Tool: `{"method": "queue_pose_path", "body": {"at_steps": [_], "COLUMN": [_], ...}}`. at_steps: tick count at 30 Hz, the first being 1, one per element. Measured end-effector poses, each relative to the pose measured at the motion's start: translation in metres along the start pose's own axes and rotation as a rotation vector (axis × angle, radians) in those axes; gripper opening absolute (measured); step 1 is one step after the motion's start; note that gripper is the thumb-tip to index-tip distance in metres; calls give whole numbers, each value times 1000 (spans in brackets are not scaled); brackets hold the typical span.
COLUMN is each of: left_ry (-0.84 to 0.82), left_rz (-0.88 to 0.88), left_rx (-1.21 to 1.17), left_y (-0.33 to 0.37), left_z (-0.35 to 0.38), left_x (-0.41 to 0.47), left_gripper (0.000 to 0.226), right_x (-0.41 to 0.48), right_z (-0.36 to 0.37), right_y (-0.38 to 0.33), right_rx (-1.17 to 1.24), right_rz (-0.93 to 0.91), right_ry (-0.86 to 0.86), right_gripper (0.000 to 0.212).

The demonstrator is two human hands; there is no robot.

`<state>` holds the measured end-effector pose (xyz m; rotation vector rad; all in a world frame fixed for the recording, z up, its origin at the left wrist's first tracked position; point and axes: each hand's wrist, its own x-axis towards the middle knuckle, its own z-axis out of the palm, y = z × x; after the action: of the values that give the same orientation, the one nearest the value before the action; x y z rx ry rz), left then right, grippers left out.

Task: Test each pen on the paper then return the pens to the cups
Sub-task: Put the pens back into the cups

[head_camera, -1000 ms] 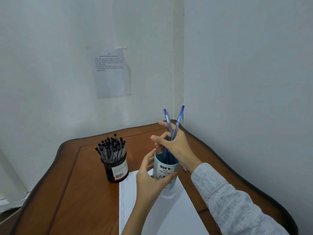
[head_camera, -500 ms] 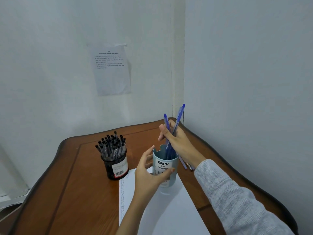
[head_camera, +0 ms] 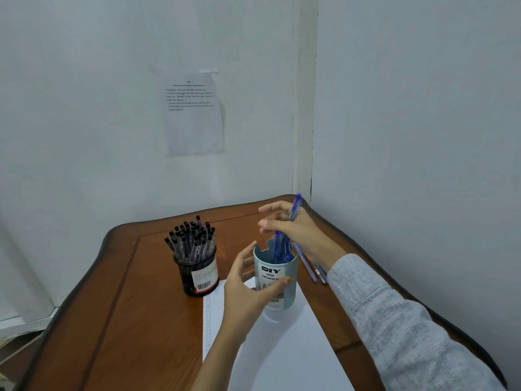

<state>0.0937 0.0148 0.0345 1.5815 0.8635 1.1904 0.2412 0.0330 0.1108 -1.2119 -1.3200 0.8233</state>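
While our left hand [head_camera: 248, 289] grips the blue cup [head_camera: 289, 292], our right hand [head_camera: 298, 232] holds a blue pen [head_camera: 295, 206] over it; black-pen cup [head_camera: 187, 275] at nine o'clock on the bench [head_camera: 127, 306].

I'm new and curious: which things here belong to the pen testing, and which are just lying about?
In use: blue pens, grey cup, black cup with black pens, white paper, loose pens.
Lying about: printed sheet on the wall.
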Motion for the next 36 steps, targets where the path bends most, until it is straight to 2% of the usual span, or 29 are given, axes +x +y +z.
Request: {"method": "queue_pose_path", "body": {"at_steps": [3, 9, 14, 20, 23, 28, 30, 33, 36], "left_ry": [4, 49, 58, 117, 127, 139, 145, 139, 136], "left_rz": [2, 16, 10, 2, -1, 3, 0, -4, -13], "left_rx": [8, -19, -79, -80, -85, -85, -81, -80, -77], "left_y": [0, -4, -4, -12, -15, -24, -27, -30, -30], "left_z": [-1, -4, -9, -3, 1, 2, 3, 3, 5], "left_x": [1, 2, 5, 17, 23, 35, 38, 44, 48], "left_gripper": [79, 80, 80, 79, 79, 80, 81, 81, 80], "right_x": [6, 4, 3, 7, 10, 15, 15, 20, 29], "right_z": [1, -2, -34, -69, -76, -70, -62, -54, -54], "right_y": [-4, -8, -4, 33, 69, 116, 125, 139, 144], "right_rx": [-78, 10, 27, -227, -351, -841, -998, -1107, -1115], "right_rz": [46, 51, 127, 352, 428, 568, 531, 447, 418], "right_ry": [-30, -92, 98, 234, 253, 224, 220, 280, 289], "right_gripper": [27, 27, 23, 25, 39, 97, 107, 99, 67]}}
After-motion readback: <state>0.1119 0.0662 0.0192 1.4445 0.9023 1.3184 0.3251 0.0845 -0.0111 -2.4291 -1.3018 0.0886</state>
